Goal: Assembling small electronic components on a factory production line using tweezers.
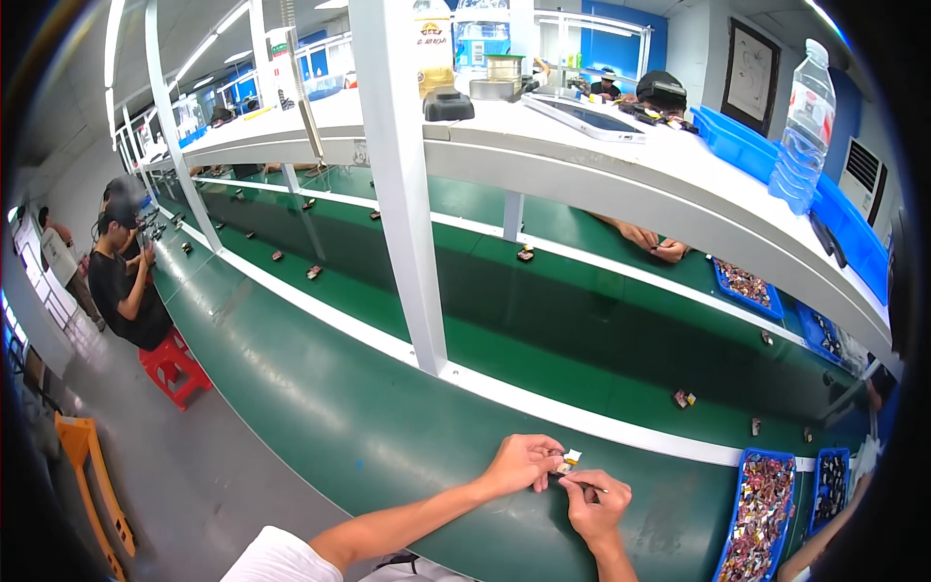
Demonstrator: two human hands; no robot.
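Observation:
Above the green worktable (pixel 320 388), my left hand (pixel 524 464) pinches a small electronic part (pixel 565 466) with a white tab and some yellow on it. Close against it on the right, my right hand (pixel 598 504) is closed around a thin, dark, pen-like tool (pixel 599 490). One end of the tool points at the part, and the other sticks out past my fingers. The exact kind of the tool is too small to tell. Fingertips of both hands nearly meet at the part, so its lower side is hidden.
To my right stand a blue tray (pixel 734 514) heaped with small parts and another blue tray (pixel 820 475) with black pieces. Beyond a white rail, small parts (pixel 685 399) lie on a green belt (pixel 582 359). A white post (pixel 402 194) supports the shelf. A co-worker (pixel 126 281) sits far left.

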